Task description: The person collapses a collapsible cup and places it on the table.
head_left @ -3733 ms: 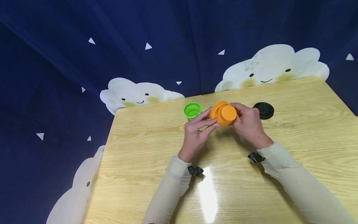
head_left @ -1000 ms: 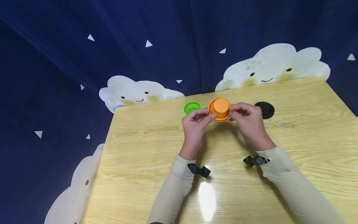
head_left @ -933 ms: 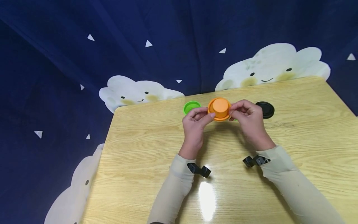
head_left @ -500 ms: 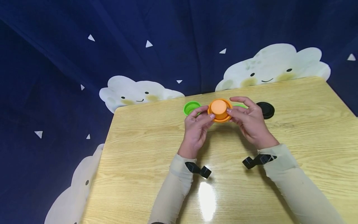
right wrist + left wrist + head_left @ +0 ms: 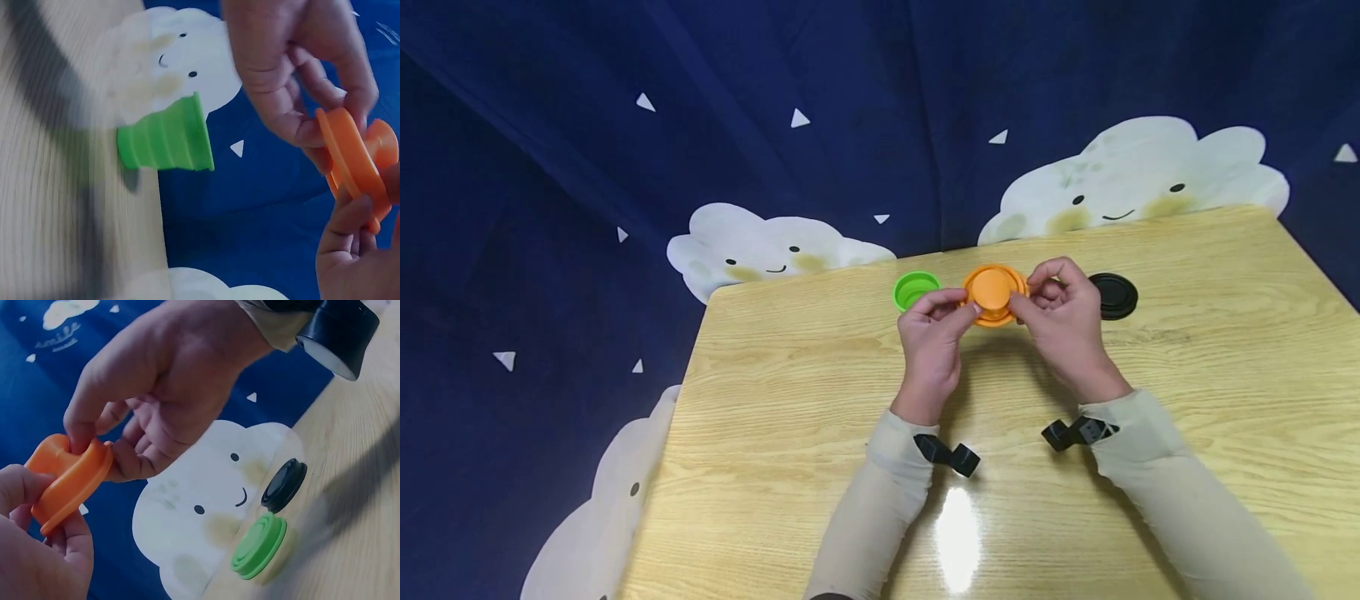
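Observation:
An orange collapsible cup [image 5: 991, 287] is held above the table between both hands, its base toward the head camera, partly folded into its wide rim. My left hand [image 5: 931, 346] pinches its left side, thumb against the wall. My right hand [image 5: 1063, 329] grips the opposite side, thumb pressing near the base. In the left wrist view the soft wall of the orange cup [image 5: 75, 478] is bent under the fingers. A green collapsible cup [image 5: 165, 137] stands extended on the table, left of the hands, mouth up.
A black folded disc-like cup [image 5: 1115, 296] lies right of my right hand. Beside it in the left wrist view is a flattened green cup or lid [image 5: 259, 545], hidden by the hand in the head view. A dark blue curtain with clouds borders the wooden table [image 5: 775, 400].
The orange cup has gone from tall and tilted to shorter, its base sunk toward the rim. My right index finger, raised half a second ago, is curled back at the rim.

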`<state>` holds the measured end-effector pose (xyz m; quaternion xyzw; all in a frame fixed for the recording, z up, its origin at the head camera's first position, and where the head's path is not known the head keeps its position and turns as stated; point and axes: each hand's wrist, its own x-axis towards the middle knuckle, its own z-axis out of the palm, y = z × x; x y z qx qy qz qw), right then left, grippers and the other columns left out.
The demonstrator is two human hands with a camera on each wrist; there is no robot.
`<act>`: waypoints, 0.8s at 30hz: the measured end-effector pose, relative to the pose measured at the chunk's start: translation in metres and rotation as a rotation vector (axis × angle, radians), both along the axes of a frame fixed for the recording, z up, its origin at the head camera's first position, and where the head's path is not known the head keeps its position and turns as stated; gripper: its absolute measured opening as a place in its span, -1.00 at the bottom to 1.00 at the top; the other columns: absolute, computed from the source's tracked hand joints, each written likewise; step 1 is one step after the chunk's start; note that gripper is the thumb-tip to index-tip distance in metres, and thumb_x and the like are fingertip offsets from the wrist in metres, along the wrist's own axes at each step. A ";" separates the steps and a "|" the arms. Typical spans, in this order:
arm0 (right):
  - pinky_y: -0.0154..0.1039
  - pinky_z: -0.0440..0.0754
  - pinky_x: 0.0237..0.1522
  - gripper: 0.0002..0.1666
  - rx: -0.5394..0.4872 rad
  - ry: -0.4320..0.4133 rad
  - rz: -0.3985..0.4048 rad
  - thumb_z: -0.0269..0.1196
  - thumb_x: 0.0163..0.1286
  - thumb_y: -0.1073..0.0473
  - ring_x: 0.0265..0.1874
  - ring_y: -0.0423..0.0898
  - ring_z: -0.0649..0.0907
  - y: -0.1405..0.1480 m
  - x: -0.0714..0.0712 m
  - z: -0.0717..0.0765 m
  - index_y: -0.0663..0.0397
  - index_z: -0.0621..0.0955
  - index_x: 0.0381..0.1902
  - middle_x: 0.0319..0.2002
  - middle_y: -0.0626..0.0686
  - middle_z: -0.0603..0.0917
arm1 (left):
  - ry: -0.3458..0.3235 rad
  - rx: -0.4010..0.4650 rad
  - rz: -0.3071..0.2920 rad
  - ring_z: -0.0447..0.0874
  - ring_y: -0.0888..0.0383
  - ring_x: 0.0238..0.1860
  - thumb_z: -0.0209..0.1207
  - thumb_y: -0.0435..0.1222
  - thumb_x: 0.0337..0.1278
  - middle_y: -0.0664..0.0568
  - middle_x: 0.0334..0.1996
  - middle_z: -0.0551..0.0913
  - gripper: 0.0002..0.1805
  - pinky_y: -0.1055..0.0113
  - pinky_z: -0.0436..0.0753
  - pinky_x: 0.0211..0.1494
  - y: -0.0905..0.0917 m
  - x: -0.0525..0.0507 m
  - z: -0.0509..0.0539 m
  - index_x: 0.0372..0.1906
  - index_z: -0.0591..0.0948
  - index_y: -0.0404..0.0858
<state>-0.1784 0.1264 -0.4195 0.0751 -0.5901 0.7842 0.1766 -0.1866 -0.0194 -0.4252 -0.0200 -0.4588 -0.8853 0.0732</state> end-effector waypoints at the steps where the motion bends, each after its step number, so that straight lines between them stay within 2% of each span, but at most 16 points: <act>1: -0.44 0.59 -0.52 -0.70 0.038 0.021 -0.024 0.25 0.13 0.67 -0.57 -0.17 0.56 -0.001 0.000 0.000 0.46 0.39 -0.27 -0.47 0.09 0.56 | 0.020 -0.036 0.029 0.64 0.13 -0.41 0.26 -0.78 -0.19 -0.06 -0.43 0.68 -0.77 0.40 0.72 -0.29 0.001 0.000 0.000 -0.35 0.68 -0.54; 5: -0.52 0.54 -0.52 -0.73 0.165 0.065 -0.100 0.21 0.12 0.65 -0.54 -0.20 0.51 -0.007 0.005 0.008 0.56 0.33 -0.29 -0.49 0.11 0.50 | 0.082 -0.165 0.108 0.67 0.14 -0.41 0.30 -0.74 -0.18 -0.04 -0.43 0.71 -0.80 0.39 0.71 -0.29 0.005 -0.001 -0.001 -0.31 0.64 -0.64; 10: -0.55 0.44 -0.53 -0.80 0.331 0.079 -0.187 0.17 0.17 0.60 -0.55 -0.19 0.45 -0.016 0.017 0.026 0.53 0.35 -0.31 -0.48 0.16 0.48 | 0.158 -0.326 0.189 0.67 0.14 -0.41 0.31 -0.67 -0.09 -0.10 -0.40 0.73 -0.85 0.40 0.70 -0.30 0.007 0.000 -0.003 -0.33 0.69 -0.52; 14: -0.56 0.44 -0.52 -0.84 0.401 0.075 -0.223 0.17 0.20 0.60 -0.54 -0.16 0.46 -0.019 0.020 0.028 0.52 0.40 -0.30 -0.47 0.19 0.51 | 0.199 -0.394 0.250 0.64 0.12 -0.39 0.31 -0.64 -0.03 -0.16 -0.34 0.74 -0.86 0.43 0.66 -0.33 0.008 0.001 -0.005 -0.31 0.73 -0.46; 19: -0.55 0.56 -0.42 -0.76 0.402 0.093 -0.171 0.16 0.22 0.63 -0.44 -0.12 0.57 -0.013 0.012 0.019 0.52 0.52 -0.12 -0.30 0.24 0.62 | 0.257 -0.329 0.286 0.75 0.02 -0.10 0.29 -0.67 0.00 -0.24 -0.17 0.76 -0.85 0.35 0.73 -0.14 0.010 0.001 -0.008 -0.26 0.74 -0.55; 21: -0.54 0.57 -0.42 -0.68 0.391 0.101 -0.135 0.15 0.24 0.63 -0.43 -0.11 0.59 -0.009 0.007 0.014 0.45 0.59 -0.05 -0.22 0.23 0.66 | 0.283 -0.289 0.272 0.70 -0.03 0.06 0.29 -0.68 0.03 -0.25 -0.09 0.74 -0.81 0.25 0.71 0.00 0.010 0.000 -0.009 -0.19 0.73 -0.58; 24: -0.50 0.58 -0.47 -0.65 0.381 0.105 -0.099 0.15 0.28 0.61 -0.46 -0.09 0.60 -0.005 0.003 0.008 0.33 0.66 -0.02 -0.14 0.17 0.68 | 0.315 -0.262 0.236 0.65 -0.08 0.15 0.28 -0.69 0.07 -0.28 -0.02 0.70 -0.78 0.14 0.65 0.12 0.009 -0.001 -0.008 -0.13 0.70 -0.60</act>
